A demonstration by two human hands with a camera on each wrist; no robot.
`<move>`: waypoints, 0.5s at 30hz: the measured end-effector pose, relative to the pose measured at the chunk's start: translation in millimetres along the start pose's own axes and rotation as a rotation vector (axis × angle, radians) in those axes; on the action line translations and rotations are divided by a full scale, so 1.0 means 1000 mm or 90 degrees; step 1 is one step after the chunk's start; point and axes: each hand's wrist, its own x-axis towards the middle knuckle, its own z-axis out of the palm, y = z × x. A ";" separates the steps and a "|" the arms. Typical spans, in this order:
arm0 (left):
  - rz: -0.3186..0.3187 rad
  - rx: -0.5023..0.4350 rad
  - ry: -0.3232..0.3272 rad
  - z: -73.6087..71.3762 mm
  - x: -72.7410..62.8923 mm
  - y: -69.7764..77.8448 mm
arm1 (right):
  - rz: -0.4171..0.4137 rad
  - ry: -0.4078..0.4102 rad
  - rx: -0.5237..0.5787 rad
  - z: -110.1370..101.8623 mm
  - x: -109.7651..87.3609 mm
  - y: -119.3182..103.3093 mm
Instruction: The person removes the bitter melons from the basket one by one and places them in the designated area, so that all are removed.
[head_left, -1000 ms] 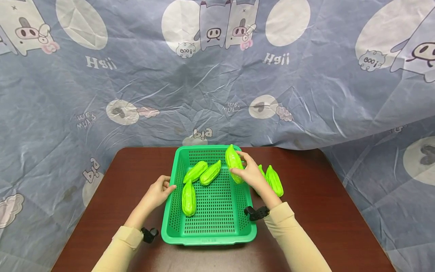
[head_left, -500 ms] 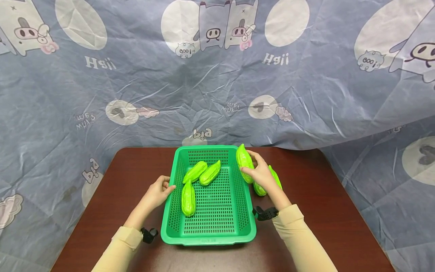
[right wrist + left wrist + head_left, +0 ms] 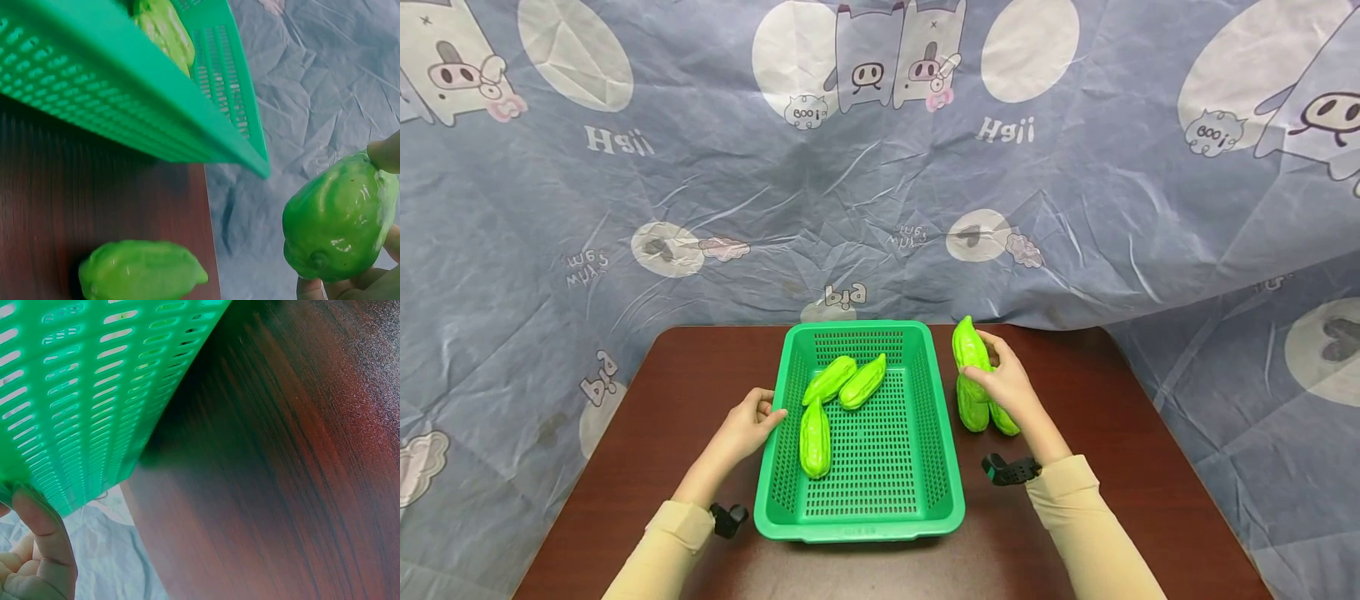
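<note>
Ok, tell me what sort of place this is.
Probably a makeshift indoor recording set-up: a cartoon-print cloth hangs behind and on both sides of a brown table, and the person wears a black device on each wrist.

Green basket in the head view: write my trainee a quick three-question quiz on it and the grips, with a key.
1. How many green vegetables lie inside the basket?
2. True or false: the left grip touches the basket.
3. In the head view, the right grip holds a vegetable: A, inside the basket; B, right of it; C, left of it.
Key: 1. Three. 2. True. 3. B.
</note>
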 end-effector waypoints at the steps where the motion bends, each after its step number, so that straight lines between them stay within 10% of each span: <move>1: 0.001 -0.001 0.000 0.000 0.000 0.000 | 0.002 0.002 -0.002 -0.002 0.000 0.001; 15: -0.003 -0.002 -0.001 0.000 0.000 -0.001 | 0.043 0.034 -0.029 -0.029 -0.001 0.032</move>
